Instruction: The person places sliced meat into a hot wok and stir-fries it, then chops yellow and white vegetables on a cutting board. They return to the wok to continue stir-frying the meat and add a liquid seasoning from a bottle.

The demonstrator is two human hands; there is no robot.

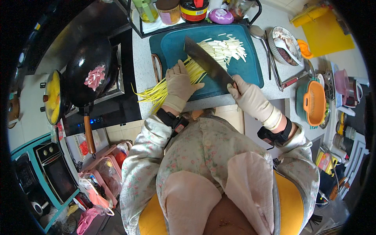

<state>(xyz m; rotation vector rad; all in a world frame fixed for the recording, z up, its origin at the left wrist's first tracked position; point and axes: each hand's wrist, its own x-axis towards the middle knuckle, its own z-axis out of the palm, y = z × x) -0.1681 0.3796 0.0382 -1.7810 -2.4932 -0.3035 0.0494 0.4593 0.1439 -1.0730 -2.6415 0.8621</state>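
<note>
My left hand [179, 83], in a pale glove, presses a bundle of long yellow chives [152, 94] down on the teal cutting board [248, 77]. Their loose yellow ends hang past the board's left side onto the counter. In my right hand [254, 101], also gloved, is the handle of a wide-bladed cleaver [209, 61]. Its dark blade lies slantwise across the bundle, to the right of my left fingers. Beyond the blade, cut whitish stem pieces [226, 47] are heaped on the board. The blade hides where the bundle meets this heap.
A wok [79, 67] with sliced raw meat [95, 77] sits on the stove at left. Jars [194, 11] and a purple onion [221, 16] stand behind the board. To the right are a ladle [258, 33], a bowl with a spoon [277, 35] and an orange colander [315, 102].
</note>
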